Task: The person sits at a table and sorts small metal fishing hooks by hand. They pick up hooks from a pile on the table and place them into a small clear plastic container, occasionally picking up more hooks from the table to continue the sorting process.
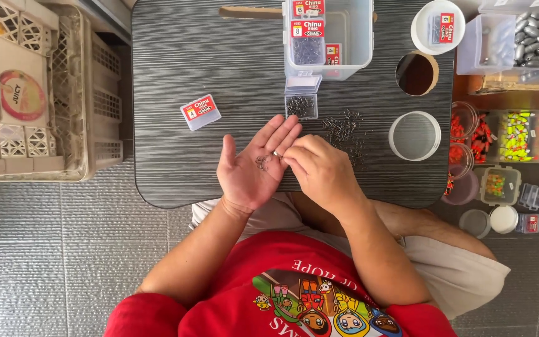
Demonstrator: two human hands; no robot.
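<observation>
Head view: my left hand [252,167] lies open, palm up, with small hooks [263,162] on it. My right hand [319,170] pinches one hook. More hooks [343,130] lie on the table [176,62] at one o'clock.

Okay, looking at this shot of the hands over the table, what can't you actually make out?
1. Head view: the right hand covers its own fingertips, so its grip on any hook is hidden.
2. The small hooks in the left hand palm are too tiny to count.
3. The loose hook pile on the dark table blurs together.
4. The crate is cut off by the left edge.
</observation>
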